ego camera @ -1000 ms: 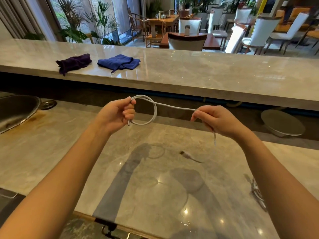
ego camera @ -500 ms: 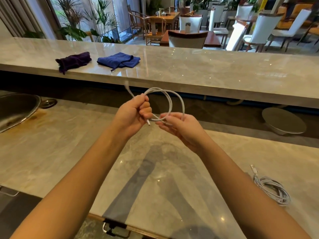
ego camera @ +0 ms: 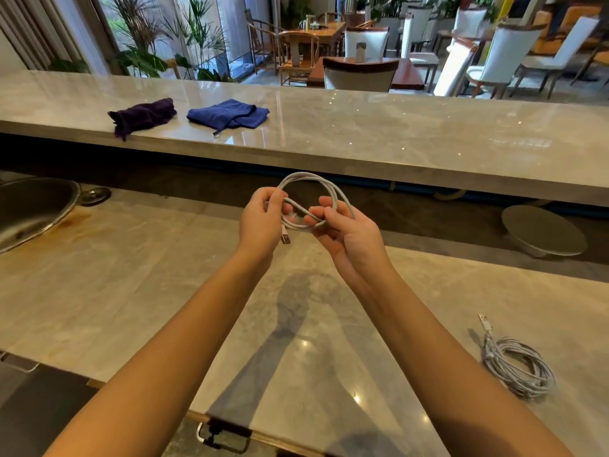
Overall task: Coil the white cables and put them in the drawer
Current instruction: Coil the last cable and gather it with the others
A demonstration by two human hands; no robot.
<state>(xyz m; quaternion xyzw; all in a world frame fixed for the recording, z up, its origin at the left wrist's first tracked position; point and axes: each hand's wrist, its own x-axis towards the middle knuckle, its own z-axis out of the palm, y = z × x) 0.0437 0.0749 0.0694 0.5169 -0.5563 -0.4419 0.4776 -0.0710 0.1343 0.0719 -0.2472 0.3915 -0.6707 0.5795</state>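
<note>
Left hand (ego camera: 262, 219) and right hand (ego camera: 346, 230) both grip one white cable (ego camera: 308, 179), looped between them above the bench (ego camera: 131, 291). A second coiled cable (ego camera: 517, 367) lies well right of the right hand

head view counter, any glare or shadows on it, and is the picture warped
Head view: the arms cast a grey shadow across the counter; small glare spots sit within it; the bar edge bows, as from a wide lens; the cable looks sharp.
</note>
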